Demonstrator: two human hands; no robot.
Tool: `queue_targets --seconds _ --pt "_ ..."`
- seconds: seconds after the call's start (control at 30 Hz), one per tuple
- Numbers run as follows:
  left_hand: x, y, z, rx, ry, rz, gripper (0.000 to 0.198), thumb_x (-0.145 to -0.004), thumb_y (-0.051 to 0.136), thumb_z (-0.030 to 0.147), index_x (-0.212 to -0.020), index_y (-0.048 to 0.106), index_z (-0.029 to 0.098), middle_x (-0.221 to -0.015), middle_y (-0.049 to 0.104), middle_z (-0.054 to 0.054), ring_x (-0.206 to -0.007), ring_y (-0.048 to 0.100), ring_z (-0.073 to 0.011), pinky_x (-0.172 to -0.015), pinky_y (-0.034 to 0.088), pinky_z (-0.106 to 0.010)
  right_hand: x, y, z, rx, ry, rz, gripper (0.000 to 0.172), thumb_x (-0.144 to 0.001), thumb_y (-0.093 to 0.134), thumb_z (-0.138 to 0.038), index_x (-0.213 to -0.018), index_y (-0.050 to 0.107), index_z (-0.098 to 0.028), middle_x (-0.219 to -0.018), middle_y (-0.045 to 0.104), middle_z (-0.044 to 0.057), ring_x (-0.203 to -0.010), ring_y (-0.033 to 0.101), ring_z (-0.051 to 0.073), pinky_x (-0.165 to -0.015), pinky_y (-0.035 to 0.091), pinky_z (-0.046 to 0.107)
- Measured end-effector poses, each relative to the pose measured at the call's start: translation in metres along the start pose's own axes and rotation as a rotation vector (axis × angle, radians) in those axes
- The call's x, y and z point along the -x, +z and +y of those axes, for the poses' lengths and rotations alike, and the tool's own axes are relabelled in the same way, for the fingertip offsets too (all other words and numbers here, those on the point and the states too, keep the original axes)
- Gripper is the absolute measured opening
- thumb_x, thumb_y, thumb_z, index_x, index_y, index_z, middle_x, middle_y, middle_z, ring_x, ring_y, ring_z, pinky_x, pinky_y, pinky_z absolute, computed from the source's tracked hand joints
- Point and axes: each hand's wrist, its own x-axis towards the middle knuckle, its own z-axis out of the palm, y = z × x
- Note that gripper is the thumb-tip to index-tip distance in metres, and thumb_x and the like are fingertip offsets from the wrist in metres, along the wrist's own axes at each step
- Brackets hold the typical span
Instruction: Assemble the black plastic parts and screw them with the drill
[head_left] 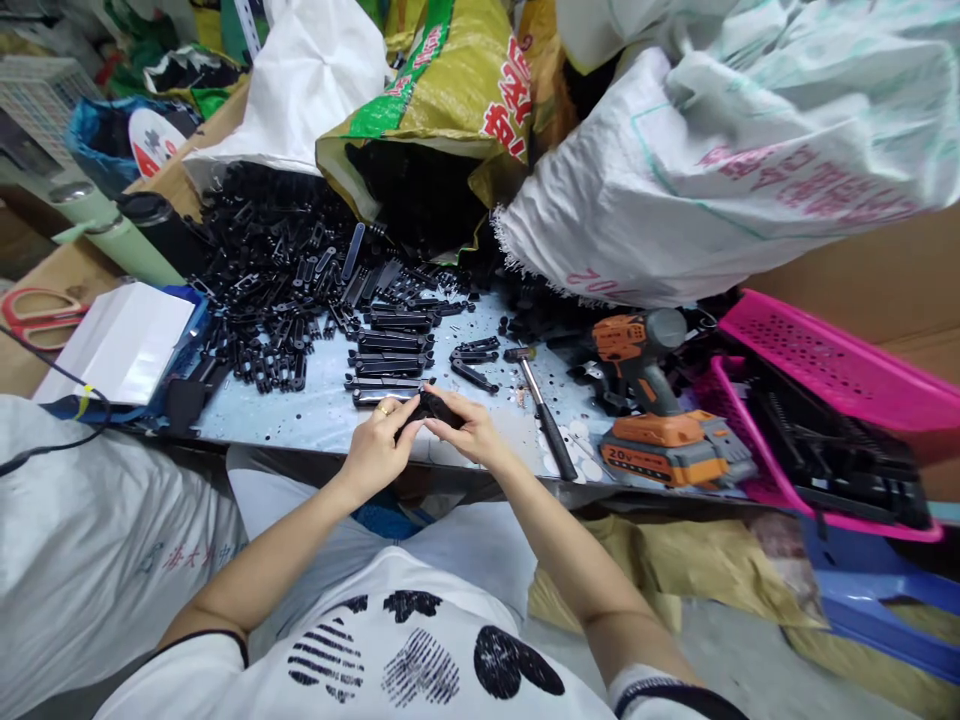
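Note:
My left hand point(381, 446) and my right hand point(466, 428) meet at the table's front edge, both closed on one small black plastic part point(431, 406). Fingers cover much of it, so its exact shape is hidden. Just beyond my hands lies a row of long black plastic pieces point(394, 340), stacked side by side. A few jointed black pieces point(474, 362) rest to the right of that row. Farther right is a hammer point(551, 425) with a black handle, its head pointing away from me.
An orange cordless drill point(645, 390) stands right of the hammer, beside a pink basket point(795, 495) of black parts. A heap of black parts point(262, 270) spreads at the left back. Behind are a yellow sack point(442, 90) and white sacks point(720, 180). Scissors point(41, 315) lie far left.

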Motion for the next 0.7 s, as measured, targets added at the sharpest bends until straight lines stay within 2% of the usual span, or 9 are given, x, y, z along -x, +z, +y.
queue_targets --seconds 0.07,0.17,0.27,0.37,0.4,0.47,0.57,0.63,0.7 --pt "0.001 -0.002 -0.001 -0.039 0.022 0.016 0.036 -0.092 0.046 0.033 -0.126 0.056 0.024 -0.096 0.059 -0.007 -0.089 0.061 -0.0173 -0.081 0.051 -0.028 -0.002 -0.006 0.001 0.123 -0.117 -0.045 0.052 -0.082 0.060 -0.044 -0.129 0.055 -0.023 -0.115 0.064 0.007 -0.103 0.060 0.021 -0.093 0.049 0.037" --pt "0.001 0.005 0.001 -0.045 0.040 0.104 0.036 -0.094 0.042 0.032 -0.127 0.056 0.024 -0.097 0.058 -0.007 -0.088 0.060 -0.0161 -0.079 0.051 -0.027 -0.002 -0.006 0.000 0.184 -0.193 -0.058 0.056 -0.084 0.057 -0.047 -0.135 0.049 -0.024 -0.115 0.063 0.008 -0.104 0.060 0.021 -0.094 0.047 0.038" --pt "-0.001 0.016 0.005 0.000 0.045 0.194 0.035 -0.095 0.040 0.030 -0.126 0.056 0.024 -0.095 0.058 -0.007 -0.089 0.059 -0.0153 -0.081 0.050 -0.027 0.002 0.006 -0.002 0.154 -0.180 0.017 0.057 -0.086 0.053 -0.050 -0.137 0.047 -0.024 -0.114 0.062 0.009 -0.099 0.060 0.021 -0.090 0.050 0.038" --pt "-0.003 0.019 0.007 0.044 0.062 0.296 0.036 -0.095 0.038 0.027 -0.126 0.056 0.022 -0.096 0.057 -0.008 -0.089 0.059 -0.0151 -0.083 0.049 -0.027 0.007 0.019 -0.002 0.084 -0.098 0.145 0.054 -0.091 0.043 -0.049 -0.139 0.044 -0.025 -0.110 0.061 0.010 -0.081 0.062 0.018 -0.079 0.054 0.036" --pt "-0.004 0.018 0.007 0.056 0.080 0.296 0.036 -0.095 0.038 0.027 -0.126 0.056 0.021 -0.097 0.057 -0.008 -0.089 0.059 -0.0150 -0.083 0.049 -0.027 0.009 0.022 -0.002 0.064 -0.077 0.161 0.053 -0.092 0.041 -0.049 -0.140 0.043 -0.026 -0.109 0.061 0.009 -0.074 0.060 0.016 -0.074 0.055 0.034" --pt "-0.005 0.013 0.003 0.076 0.129 0.219 0.036 -0.095 0.038 0.027 -0.126 0.056 0.021 -0.097 0.057 -0.009 -0.088 0.059 -0.0148 -0.082 0.050 -0.027 0.012 0.026 0.001 0.040 -0.067 0.152 0.051 -0.092 0.043 -0.047 -0.139 0.043 -0.028 -0.105 0.060 0.007 -0.066 0.057 0.013 -0.067 0.055 0.031" --pt "-0.006 0.008 -0.006 0.088 0.149 0.094 0.035 -0.095 0.039 0.029 -0.124 0.058 0.021 -0.097 0.058 -0.008 -0.088 0.059 -0.0149 -0.080 0.050 -0.027 0.015 0.029 0.007 0.025 -0.070 0.126 0.049 -0.092 0.044 -0.045 -0.138 0.043 -0.030 -0.104 0.059 0.005 -0.063 0.056 0.010 -0.063 0.054 0.028" --pt "-0.002 0.013 -0.013 0.089 0.075 0.099 0.035 -0.095 0.039 0.030 -0.123 0.058 0.021 -0.099 0.058 -0.008 -0.092 0.059 -0.0163 -0.083 0.049 -0.029 0.013 0.029 0.010 0.061 -0.038 0.083 0.049 -0.094 0.040 -0.046 -0.139 0.042 -0.030 -0.105 0.060 0.005 -0.065 0.057 0.010 -0.064 0.053 0.027" --pt "0.007 0.023 -0.020 0.120 -0.063 0.136 0.035 -0.096 0.037 0.030 -0.124 0.055 0.021 -0.104 0.058 -0.010 -0.097 0.058 -0.0180 -0.087 0.048 -0.032 0.005 0.022 0.013 0.211 -0.002 -0.010 0.048 -0.094 0.038 -0.047 -0.138 0.044 -0.029 -0.107 0.061 0.006 -0.073 0.060 0.013 -0.070 0.053 0.030"
